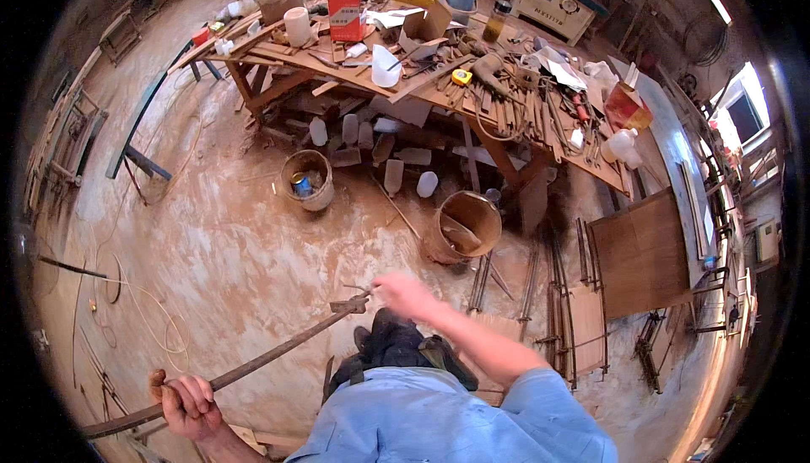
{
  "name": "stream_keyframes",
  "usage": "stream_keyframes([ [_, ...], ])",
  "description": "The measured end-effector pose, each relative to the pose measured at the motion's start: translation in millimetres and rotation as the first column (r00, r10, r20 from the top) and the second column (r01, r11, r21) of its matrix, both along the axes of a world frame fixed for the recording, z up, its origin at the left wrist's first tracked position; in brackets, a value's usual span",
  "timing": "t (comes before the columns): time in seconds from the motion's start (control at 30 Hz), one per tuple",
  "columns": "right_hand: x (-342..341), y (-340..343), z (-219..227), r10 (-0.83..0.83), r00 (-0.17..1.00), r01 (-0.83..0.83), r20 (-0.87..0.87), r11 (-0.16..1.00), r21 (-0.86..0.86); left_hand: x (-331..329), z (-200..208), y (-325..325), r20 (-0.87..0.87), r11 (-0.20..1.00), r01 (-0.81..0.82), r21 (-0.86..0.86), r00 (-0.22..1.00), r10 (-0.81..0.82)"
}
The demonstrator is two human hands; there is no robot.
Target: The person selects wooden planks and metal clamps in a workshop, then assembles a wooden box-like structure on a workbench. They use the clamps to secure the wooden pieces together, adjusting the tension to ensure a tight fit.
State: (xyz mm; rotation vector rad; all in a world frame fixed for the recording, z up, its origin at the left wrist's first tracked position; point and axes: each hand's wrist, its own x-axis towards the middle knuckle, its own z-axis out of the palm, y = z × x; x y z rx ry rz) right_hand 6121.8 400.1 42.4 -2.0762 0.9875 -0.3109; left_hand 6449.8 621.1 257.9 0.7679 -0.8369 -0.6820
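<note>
A long, dark metal bar clamp [283, 346] slants across my front, from the lower left up to near the middle of the head view. My left hand [190, 404] is closed around its bar close to the lower end. A brown, stubby piece [157, 384] shows beside those fingers; what it is I cannot make out. At the upper end sits the clamp's jaw [349, 304] with a thin cross handle. There my right hand [407, 296], slightly blurred, has its fingers closed at the handle end. The far lower end of the bar runs into the dark rim.
Ahead stands a cluttered wooden workbench [405, 96] with tools, a red box [345, 14] and bottles. Two buckets [308, 201] [464, 225] stand on the dusty floor before it. More bar clamps [558, 311] and boards [639, 252] are at right. A pale cable [169, 315] lies at left.
</note>
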Motion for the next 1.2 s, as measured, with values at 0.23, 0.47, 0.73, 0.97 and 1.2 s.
stream_keyframes([
  [0.23,-44,-313,13,-0.478,0.852,0.502,0.212,0.861,-0.077,38,-44,-78,-0.053,0.865,-0.390,0.316,0.903,0.427],
  [0.47,4,-588,-2,-0.834,0.503,0.574,0.227,0.518,0.634,74,-72,-109,-0.081,0.616,-0.392,0.683,0.798,0.598],
  [0.73,0,-733,-149,-0.720,0.693,0.689,-0.041,0.643,0.334,56,-81,-136,0.775,0.113,-0.777,0.619,0.628,0.075],
  [0.97,-3,-723,-112,-0.725,0.634,0.751,-0.269,0.660,-0.007,-18,-7,-303,0.670,-0.364,-0.608,0.706,0.740,0.064],
  [1.2,15,-695,-57,-0.686,0.702,0.627,-0.191,0.722,-0.293,-30,-72,-293,0.411,-0.023,-0.476,0.879,0.733,0.542],
])
